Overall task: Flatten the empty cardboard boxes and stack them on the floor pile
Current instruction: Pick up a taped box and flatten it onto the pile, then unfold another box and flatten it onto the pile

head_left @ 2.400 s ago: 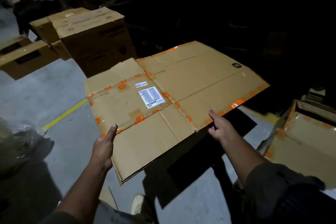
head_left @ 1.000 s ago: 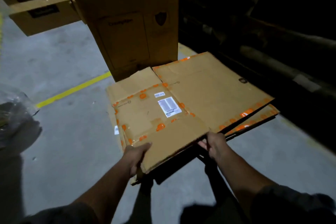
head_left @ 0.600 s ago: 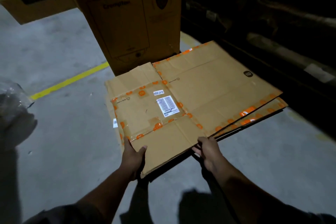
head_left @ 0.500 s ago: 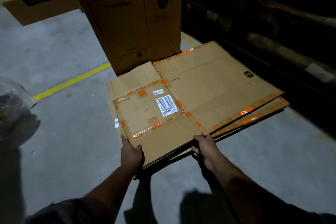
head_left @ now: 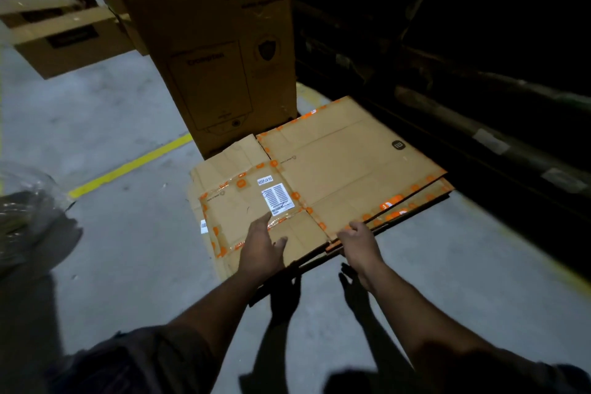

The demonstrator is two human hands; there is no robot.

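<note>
On the grey floor point(head_left: 121, 259), seen from the head camera, the flattened box point(head_left: 319, 182) lies on top of the pile point(head_left: 415, 206) of other flattened cardboard, its orange tape and white barcode label point(head_left: 277, 200) facing up. The left hand point(head_left: 260, 249) rests on its near flap with fingers point(head_left: 263, 222) straight and spread, holding nothing. The right hand point(head_left: 359, 241) is at the near edge, fingers loosely curled; whether they grip the cardboard I cannot tell. Just behind the pile stands a tall Crompton carton point(head_left: 217, 51), its top flaps shut, contents hidden. Further left sits a low brown carton point(head_left: 70, 41). A yellow line point(head_left: 128, 166) crosses the floor.
</note>
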